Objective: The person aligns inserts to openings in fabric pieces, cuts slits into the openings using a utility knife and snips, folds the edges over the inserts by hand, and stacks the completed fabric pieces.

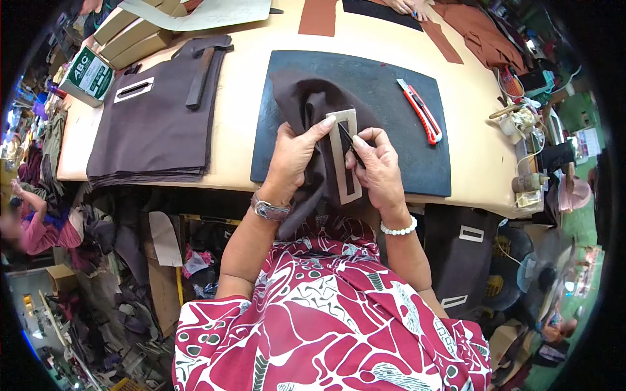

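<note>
Dark brown fabric (326, 98) is hanging in folds between your 2 hands, over the near part of the dark cutting mat (404, 169), with its lower end drooping past the mat's near edge toward you. Your left hand (297, 153) is gripping the fabric, its thumb pressing on the top left corner of the pale rectangular frame (338, 163); its other fingers are mostly hiding behind the cloth. Your right hand (378, 166) is pinching a thin dark piece (345, 130) between thumb and forefinger at the frame's opening; you cannot tell from this view whether it is a tool or a strip. To the right, a red-and-white utility knife (424, 117) is lying on the mat. On the bench (238, 117) to the left, a stack of dark brown panels (156, 143) is carrying 1 pale frame of its own and a dark bar (199, 88). At the far edge, another person's hand (407, 6) is resting near rust-coloured cloth (441, 42).
</note>
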`<state>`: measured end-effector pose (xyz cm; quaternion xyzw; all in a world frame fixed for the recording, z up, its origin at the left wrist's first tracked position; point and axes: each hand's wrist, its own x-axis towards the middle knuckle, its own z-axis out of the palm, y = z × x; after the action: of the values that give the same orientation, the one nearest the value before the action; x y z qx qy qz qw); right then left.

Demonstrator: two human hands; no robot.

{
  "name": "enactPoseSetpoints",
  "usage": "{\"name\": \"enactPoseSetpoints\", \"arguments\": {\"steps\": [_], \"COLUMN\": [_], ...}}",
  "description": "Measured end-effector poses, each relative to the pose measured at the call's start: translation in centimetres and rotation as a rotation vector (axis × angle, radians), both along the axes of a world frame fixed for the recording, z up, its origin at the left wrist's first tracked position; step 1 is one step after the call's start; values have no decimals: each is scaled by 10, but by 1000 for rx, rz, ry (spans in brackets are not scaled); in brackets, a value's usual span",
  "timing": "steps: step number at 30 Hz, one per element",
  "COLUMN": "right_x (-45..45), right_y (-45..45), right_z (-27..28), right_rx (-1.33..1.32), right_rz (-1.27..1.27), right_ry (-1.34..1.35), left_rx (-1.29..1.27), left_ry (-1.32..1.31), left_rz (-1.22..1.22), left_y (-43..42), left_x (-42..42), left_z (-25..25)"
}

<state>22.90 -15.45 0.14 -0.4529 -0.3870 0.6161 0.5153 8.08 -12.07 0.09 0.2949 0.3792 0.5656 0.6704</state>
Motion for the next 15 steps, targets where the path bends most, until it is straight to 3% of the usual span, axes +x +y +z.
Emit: {"name": "enactPoseSetpoints", "arguments": {"steps": [2,9,15], "right_x": [-4,-26,-30], "right_y": [-6,-27,-25], "right_z": [1,-3,-7], "right_rx": [11,-16,53], "right_rz": [-44,-190,-302], "right_ry": [-82,56,108], "left_rx": [25,118,122], "left_ry": [9,10,3], "left_rz": [56,270,314], "left_y": [-1,-9,-20], "left_x": [6,32,42], "left_z": [1,-3,-3]}}
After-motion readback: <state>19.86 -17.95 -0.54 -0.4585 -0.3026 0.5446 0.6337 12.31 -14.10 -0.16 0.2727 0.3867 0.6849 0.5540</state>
